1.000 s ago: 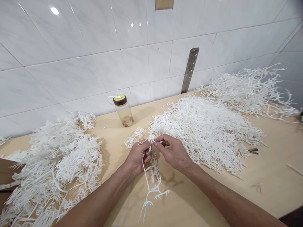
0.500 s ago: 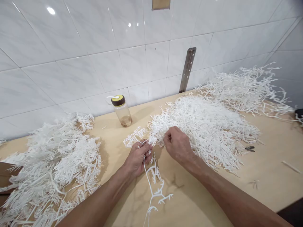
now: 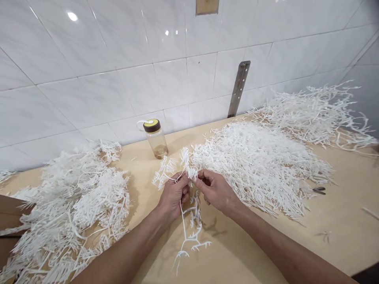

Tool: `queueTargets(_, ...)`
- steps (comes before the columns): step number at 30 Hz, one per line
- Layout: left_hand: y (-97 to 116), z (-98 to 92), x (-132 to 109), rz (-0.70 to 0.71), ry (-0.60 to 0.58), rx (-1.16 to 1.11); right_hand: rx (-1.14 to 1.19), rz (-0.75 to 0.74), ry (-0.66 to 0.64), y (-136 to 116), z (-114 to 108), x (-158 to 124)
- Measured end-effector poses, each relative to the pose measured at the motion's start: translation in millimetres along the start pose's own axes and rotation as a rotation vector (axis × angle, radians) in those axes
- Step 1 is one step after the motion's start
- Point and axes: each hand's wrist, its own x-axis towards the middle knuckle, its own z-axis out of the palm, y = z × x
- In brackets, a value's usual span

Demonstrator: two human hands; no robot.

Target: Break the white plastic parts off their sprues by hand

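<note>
A white branched plastic piece (image 3: 192,238) hangs from my left hand (image 3: 174,195), whose fingers are closed on its stem. Its lower twigs spread over the wooden table, and more twigs stick up beyond the fingers. My right hand (image 3: 214,189) meets the left at the middle of the view, thumb and forefinger pinched on a small feathery white sprig (image 3: 191,171). Whether that sprig is joined to the branched piece is hidden by the fingers. Just beyond the right hand lies a large heap of white sprigs (image 3: 260,161).
Another white heap (image 3: 89,197) covers the table's left side, beside a brown box (image 3: 10,232). A clear bottle (image 3: 156,140) stands near the tiled wall. A metal strip (image 3: 239,88) leans there. Longer white strands (image 3: 319,114) lie back right; small dark snips (image 3: 319,190) rest at right.
My right hand has moved left from the edge of the heap to my left hand and now pinches the sprig. The view has shifted slightly.
</note>
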Motion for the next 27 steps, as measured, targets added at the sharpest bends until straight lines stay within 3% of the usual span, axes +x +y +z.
queueTargets(5,0,0.5,-1,0.007,-0.035,0.038,0.192,0.082,0.052,7,3,2)
queueTargets(12,-2,2.5,-5,0.021,-0.022,0.081,0.247,0.160,0.055,9,4,3)
queueTargets(18,1,-0.3,-3,-0.013,-0.107,0.146,0.102,0.136,0.008,13,-7,8)
queueTargets(27,4,0.3,-3,0.107,-0.065,0.282,0.040,0.178,-0.075,14,-11,9)
